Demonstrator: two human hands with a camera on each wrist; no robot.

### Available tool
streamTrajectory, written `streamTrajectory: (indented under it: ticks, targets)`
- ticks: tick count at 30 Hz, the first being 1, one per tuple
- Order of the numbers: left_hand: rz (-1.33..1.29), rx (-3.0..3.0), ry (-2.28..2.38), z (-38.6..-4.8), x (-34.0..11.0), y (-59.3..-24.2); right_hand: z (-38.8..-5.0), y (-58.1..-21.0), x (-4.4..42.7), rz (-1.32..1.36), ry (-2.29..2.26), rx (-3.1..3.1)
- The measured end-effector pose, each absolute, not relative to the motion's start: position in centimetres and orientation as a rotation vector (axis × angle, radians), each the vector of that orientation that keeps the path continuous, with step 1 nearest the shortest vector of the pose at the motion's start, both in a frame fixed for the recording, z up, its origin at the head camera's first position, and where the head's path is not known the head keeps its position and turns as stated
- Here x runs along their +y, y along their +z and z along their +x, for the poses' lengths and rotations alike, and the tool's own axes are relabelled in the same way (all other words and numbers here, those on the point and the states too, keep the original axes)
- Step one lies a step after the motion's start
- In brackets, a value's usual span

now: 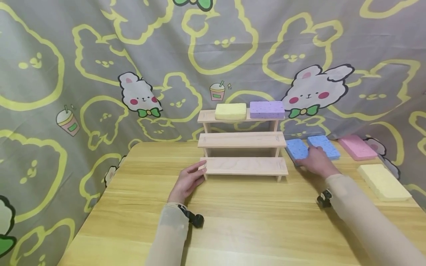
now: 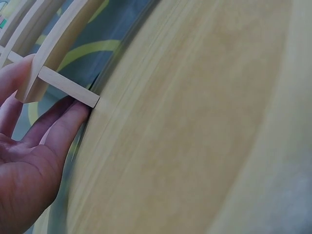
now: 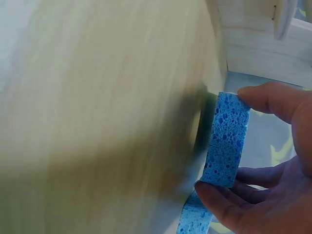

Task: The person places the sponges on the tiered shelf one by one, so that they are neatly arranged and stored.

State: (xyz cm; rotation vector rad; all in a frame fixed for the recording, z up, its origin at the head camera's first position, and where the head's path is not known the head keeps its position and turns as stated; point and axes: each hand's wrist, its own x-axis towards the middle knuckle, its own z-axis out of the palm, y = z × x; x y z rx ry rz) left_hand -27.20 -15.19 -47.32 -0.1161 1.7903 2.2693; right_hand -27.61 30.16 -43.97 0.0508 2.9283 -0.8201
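A three-tier wooden rack stands at the table's back. My left hand touches the left end of its lowest shelf; in the left wrist view, the fingers lie around the end of the shelf and its leg. Right of the rack, my right hand pinches a blue sponge between thumb and fingers, and the right wrist view shows this sponge held by its two ends. A second blue sponge lies beside it, partly behind the hand.
On the top shelf sit a yellow sponge and a purple sponge. A pink sponge and another yellow sponge lie at the table's right side. A patterned curtain hangs behind the table.
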Motion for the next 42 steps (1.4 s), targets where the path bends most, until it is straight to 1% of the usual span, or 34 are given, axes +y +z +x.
streamTrajectory:
  ticks: [12,27,31,42]
  targets:
    - [-0.104,1.779,2.292,-27.1,-15.1,-47.3,-25.5,-42.1,31.3,-0.03,-0.877,3.017]
    - [-0.105,1.752,2.291,-27.0,-15.2,-47.4,-23.5,-41.4,32.7,-0.058,-1.018,3.089]
    - [-0.09,1.756,2.287,-27.2,-15.3,-47.2,-23.2,-41.5,33.3,-0.104,-1.039,3.15]
    - [-0.076,1.766,2.274,-27.2,-15.4,-47.3,-21.4,-41.2,35.3,-0.13,-1.144,3.075]
